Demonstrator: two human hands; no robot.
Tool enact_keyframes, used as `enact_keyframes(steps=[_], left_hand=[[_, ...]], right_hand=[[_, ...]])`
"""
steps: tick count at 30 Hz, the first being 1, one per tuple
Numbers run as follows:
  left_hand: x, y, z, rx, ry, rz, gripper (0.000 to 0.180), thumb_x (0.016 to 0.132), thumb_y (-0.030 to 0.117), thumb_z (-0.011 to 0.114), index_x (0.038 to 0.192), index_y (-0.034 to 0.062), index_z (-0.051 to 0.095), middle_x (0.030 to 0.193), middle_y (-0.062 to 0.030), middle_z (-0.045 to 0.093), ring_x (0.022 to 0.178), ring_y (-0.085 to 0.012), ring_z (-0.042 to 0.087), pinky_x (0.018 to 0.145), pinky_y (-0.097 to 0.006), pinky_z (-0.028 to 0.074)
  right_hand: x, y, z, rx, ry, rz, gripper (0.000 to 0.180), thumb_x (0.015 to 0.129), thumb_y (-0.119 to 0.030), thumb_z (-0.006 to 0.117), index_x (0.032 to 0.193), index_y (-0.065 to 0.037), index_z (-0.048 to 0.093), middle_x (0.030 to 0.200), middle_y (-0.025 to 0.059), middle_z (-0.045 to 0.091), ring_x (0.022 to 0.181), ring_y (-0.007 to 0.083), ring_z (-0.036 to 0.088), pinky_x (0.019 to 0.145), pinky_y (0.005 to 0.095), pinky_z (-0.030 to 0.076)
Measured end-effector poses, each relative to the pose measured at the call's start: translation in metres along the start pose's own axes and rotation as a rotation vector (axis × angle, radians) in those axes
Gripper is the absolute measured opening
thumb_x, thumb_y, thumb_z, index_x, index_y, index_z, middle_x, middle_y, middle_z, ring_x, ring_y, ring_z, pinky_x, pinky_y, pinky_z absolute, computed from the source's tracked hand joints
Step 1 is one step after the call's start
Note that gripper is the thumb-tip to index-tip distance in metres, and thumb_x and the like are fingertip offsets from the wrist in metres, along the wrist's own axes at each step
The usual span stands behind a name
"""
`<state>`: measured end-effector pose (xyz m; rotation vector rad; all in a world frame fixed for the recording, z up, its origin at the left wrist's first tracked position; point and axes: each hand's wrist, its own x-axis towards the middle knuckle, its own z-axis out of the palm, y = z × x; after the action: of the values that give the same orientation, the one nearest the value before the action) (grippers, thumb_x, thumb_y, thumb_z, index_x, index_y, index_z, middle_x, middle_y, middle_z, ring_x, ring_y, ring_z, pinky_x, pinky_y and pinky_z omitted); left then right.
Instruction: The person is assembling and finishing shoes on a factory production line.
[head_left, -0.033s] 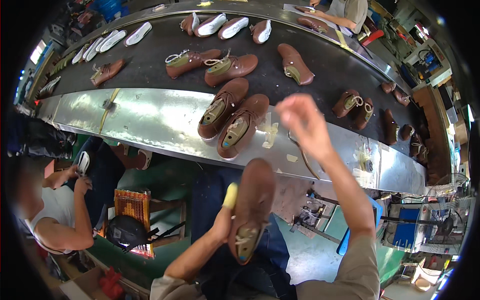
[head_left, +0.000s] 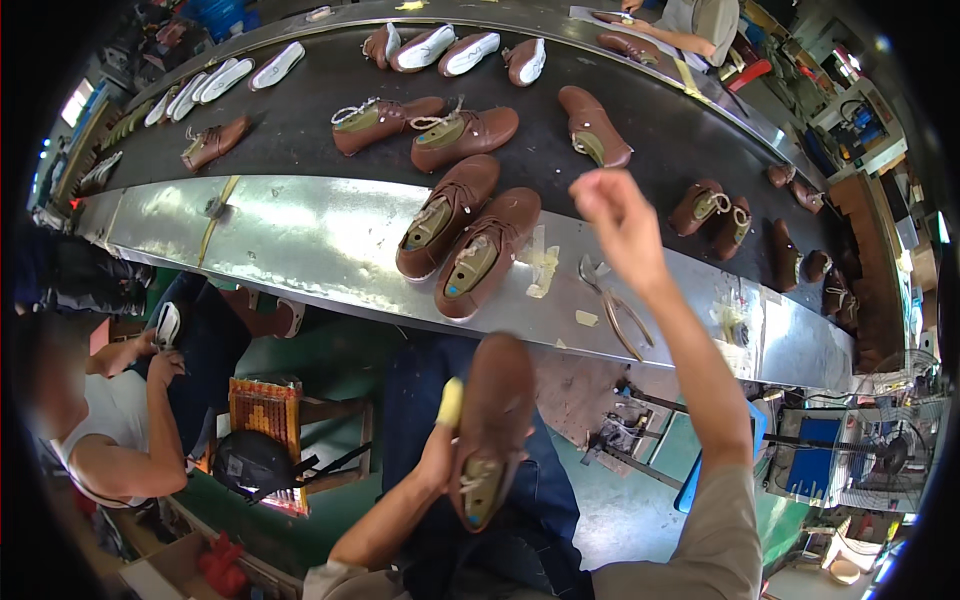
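Note:
My left hand is closed around a brown leather shoe, held upright above my lap with its toe toward the bench. A yellow cover sits on the left thumb. The shoe's opening faces me and shows a greenish form inside. Over the bench's metal edge, my right hand is raised with curled fingers; whether anything is pinched in them is hidden. Below it lie metal pincers. A pair of brown lace-up shoes, the left shoe and the right shoe, stands on the metal edge in front of me.
A dark conveyor belt beyond the metal edge carries several more brown shoes, some with white soles up. At left, a seated person handles a shoe beside a stool. Another person works across the belt. A fan stands at right.
My right hand has moved slightly right and away from me, uncovering the pincers. The held shoe has shifted a little left and toward me, still in my left hand.

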<state>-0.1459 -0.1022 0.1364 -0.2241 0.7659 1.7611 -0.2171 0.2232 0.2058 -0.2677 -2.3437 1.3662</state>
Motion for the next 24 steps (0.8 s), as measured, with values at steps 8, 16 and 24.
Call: enact_keyframes(steps=[8,16,24], left_hand=[[-0.035,-0.112,-0.191,0.001,0.368,0.153,0.073,0.108,0.058,0.038,0.154,0.0024,0.037,0.127,-0.0168,0.062,0.111,-0.0239,0.064,0.095,-0.037,0.054],[-0.036,-0.073,-0.143,0.137,0.502,0.187,0.06,0.107,0.05,0.049,0.146,0.0044,0.045,0.086,0.0017,0.057,0.071,-0.0079,0.055,0.066,-0.027,0.05],[-0.028,-0.071,-0.157,0.12,0.363,0.112,0.046,0.109,0.043,0.048,0.134,0.0045,0.048,0.084,-0.0022,0.058,0.073,-0.0126,0.058,0.067,-0.03,0.052]], right_hand=[[0.124,0.184,-0.048,-1.038,0.235,-0.181,0.065,0.093,-0.043,0.068,0.149,-0.021,0.046,0.146,0.0193,0.054,0.125,0.0425,0.059,0.101,0.0504,0.05],[0.136,0.158,-0.121,-0.817,-0.148,0.394,0.067,0.102,-0.058,0.044,0.154,-0.016,0.041,0.118,0.0302,0.068,0.121,0.0433,0.062,0.099,0.0483,0.05],[0.171,0.152,-0.093,-0.789,0.327,0.353,0.04,0.092,-0.049,0.066,0.118,-0.018,0.073,0.115,0.0129,0.075,0.111,0.0341,0.069,0.096,0.0437,0.053]])
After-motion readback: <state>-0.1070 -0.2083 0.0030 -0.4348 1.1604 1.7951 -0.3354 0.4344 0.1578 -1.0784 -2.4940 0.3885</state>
